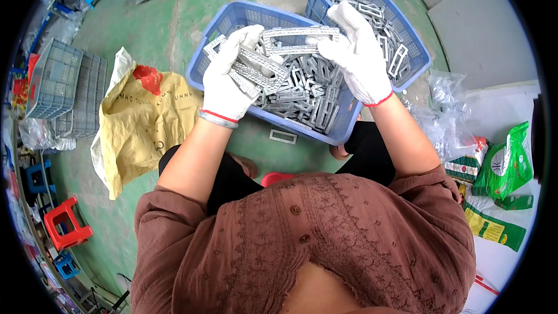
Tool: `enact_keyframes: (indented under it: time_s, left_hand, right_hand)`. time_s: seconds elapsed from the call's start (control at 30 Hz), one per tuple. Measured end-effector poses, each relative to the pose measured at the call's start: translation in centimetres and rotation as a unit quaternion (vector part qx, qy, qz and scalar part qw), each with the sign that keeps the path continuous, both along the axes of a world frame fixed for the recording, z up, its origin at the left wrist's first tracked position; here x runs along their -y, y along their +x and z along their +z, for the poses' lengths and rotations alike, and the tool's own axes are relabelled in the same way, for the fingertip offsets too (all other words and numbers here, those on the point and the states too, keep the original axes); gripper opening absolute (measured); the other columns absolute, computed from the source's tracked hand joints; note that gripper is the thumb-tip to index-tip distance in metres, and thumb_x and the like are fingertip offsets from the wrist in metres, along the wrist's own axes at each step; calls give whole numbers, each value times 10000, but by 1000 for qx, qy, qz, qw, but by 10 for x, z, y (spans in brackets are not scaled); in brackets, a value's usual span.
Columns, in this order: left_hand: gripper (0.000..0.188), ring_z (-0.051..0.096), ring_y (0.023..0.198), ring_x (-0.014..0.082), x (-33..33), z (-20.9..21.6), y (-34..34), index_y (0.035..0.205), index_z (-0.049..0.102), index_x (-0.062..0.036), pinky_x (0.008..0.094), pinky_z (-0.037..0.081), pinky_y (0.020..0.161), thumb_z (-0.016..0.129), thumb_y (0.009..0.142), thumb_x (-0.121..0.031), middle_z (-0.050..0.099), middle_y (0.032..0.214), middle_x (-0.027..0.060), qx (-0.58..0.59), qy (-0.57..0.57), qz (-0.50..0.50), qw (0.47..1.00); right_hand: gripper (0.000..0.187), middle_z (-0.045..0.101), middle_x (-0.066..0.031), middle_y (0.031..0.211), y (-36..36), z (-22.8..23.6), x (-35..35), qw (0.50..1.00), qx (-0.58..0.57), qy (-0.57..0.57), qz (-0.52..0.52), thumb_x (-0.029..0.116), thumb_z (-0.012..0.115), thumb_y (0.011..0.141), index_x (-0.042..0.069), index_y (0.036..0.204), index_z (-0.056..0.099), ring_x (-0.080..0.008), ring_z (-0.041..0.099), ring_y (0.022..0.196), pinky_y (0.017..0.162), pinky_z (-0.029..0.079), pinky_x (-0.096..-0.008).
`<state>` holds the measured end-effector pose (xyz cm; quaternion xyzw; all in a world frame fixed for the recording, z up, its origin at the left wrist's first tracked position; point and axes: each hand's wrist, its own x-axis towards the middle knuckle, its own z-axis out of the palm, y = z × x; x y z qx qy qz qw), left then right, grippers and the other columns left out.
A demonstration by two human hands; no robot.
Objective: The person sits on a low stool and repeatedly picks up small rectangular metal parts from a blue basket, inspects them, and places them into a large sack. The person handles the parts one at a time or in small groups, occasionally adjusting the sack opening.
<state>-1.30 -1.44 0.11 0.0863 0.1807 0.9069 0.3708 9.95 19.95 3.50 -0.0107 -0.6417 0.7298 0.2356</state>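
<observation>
My left hand (229, 75), in a white knit glove with a red cuff edge, is closed on a few grey metal rectangular frames (261, 70) that fan out from its fingers. My right hand (357, 52), gloved the same way, pinches the right end of one longer-looking metal frame (301, 30). That frame's left end reaches close to the pieces in my left hand; whether they touch, I cannot tell. Both hands are above a blue plastic crate (232, 9) heaped with similar loose metal frames (314, 90).
A second blue crate (421, 61) of metal frames stands behind on the right. One metal frame (283, 136) lies on the green floor. To the left are a yellow woven sack (148, 122), grey crates (55, 78) and a red stool (67, 224). Plastic bags (447, 116) lie right.
</observation>
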Motion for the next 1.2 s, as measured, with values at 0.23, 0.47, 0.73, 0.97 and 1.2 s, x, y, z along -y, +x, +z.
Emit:
enact_keyframes:
  time_s: [0.23, 0.47, 0.73, 0.97, 1.2]
  left_hand:
    - [394, 582, 1145, 320, -6, 0, 2, 1266, 561, 29, 484, 480, 1019, 543, 1017, -276, 619, 1230, 186, 48, 13, -7, 999]
    - [326, 597, 1156, 329, -9, 6, 9, 1226, 586, -10, 483, 483, 1014, 577, 994, -238, 620, 1241, 176, 70, 25, -19, 997]
    - [339, 600, 1171, 382, -2, 23, 17, 1268, 578, -109, 534, 493, 1006, 545, 1008, -322, 598, 1283, 251, 114, 105, -86, 984]
    - [354, 612, 1091, 411, 1, 27, 8, 1306, 548, -64, 602, 482, 1008, 584, 980, -196, 636, 1105, 183, 56, 88, -33, 994]
    - [176, 682, 923, 297, 115, 101, -58, 1065, 665, -19, 520, 560, 918, 680, 931, -132, 676, 961, 132, -112, -137, 161, 971]
  right_hand:
    - [880, 235, -183, 1613, 8, 14, 25, 991, -79, 72, 85, -226, 494, 843, 69, 1591, 135, -374, 552, 1266, 989, 513, -378]
    - [849, 241, -176, 1617, 12, 2, 25, 944, -69, 308, 98, -213, 470, 880, 164, 1590, 196, -313, 552, 1282, 988, 507, -394]
    - [580, 588, -144, 1351, 14, 0, 46, 953, -48, 297, 44, -30, 570, 980, 114, 1514, 398, -210, 601, 1098, 872, 516, -334]
    - [635, 591, -203, 1360, 11, 17, 58, 853, -103, 509, 50, 0, 770, 779, 62, 1376, 561, -307, 629, 1196, 974, 515, -361]
    - [481, 635, -190, 1304, 10, 17, 29, 841, -64, 537, 8, 93, 779, 830, 57, 1289, 638, -332, 646, 1168, 990, 506, -365]
